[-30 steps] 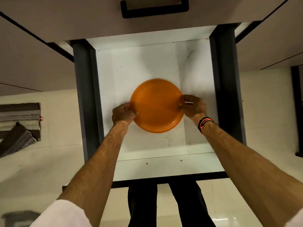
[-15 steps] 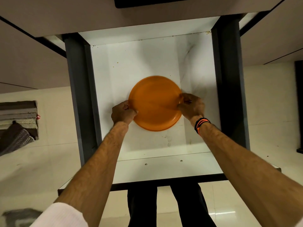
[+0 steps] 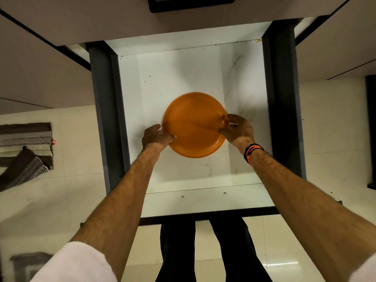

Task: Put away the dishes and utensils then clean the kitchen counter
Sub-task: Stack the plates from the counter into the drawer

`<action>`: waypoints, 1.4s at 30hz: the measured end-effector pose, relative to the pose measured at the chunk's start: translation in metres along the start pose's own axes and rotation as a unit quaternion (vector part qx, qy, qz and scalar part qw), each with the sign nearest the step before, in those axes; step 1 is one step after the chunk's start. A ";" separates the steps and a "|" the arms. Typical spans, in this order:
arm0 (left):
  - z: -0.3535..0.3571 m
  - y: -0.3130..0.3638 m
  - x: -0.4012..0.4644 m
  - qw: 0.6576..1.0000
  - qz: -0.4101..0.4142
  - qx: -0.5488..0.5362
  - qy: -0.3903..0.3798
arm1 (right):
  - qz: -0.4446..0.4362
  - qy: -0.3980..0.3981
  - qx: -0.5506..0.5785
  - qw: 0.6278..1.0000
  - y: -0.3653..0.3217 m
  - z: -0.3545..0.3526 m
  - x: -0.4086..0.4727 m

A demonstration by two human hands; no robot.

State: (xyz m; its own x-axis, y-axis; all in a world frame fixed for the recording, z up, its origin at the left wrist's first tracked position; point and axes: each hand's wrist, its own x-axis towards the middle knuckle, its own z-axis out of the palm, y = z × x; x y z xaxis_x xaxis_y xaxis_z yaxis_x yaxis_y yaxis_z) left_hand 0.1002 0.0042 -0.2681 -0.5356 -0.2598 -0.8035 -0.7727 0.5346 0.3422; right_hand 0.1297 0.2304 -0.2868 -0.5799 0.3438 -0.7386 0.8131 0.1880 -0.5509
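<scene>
A round orange plate point(image 3: 193, 125) sits low inside an open pulled-out drawer with a white floor point(image 3: 175, 78) and dark grey side walls. My left hand point(image 3: 155, 137) grips the plate's left rim. My right hand point(image 3: 238, 129), with a black and orange wristband, grips the right rim. I cannot tell whether the plate rests on the drawer floor or hangs just above it.
The drawer's front panel point(image 3: 203, 202) is nearest me, with my dark trouser legs point(image 3: 205, 249) below it. A cabinet front with a black handle point(image 3: 191, 5) is above. A striped mat point(image 3: 24, 151) lies on the pale tiled floor at left.
Both hands and the plate have shifted slightly toward the drawer's back and down. The view has tilted, so the handle above is now mostly cut off.
</scene>
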 end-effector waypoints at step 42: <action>-0.678 -0.131 -0.174 0.872 0.150 -0.386 0.261 | -0.386 -0.112 -0.120 0.908 -0.502 0.346 -0.382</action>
State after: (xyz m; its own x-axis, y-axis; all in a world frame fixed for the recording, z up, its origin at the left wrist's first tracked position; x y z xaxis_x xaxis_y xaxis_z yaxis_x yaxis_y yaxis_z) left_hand 0.0639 -0.5662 0.1571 -0.6796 -0.6401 -0.3583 -0.4613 -0.0069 0.8872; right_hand -0.0741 -0.3132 0.1374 -0.9556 -0.1652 -0.2438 0.1327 0.4975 -0.8572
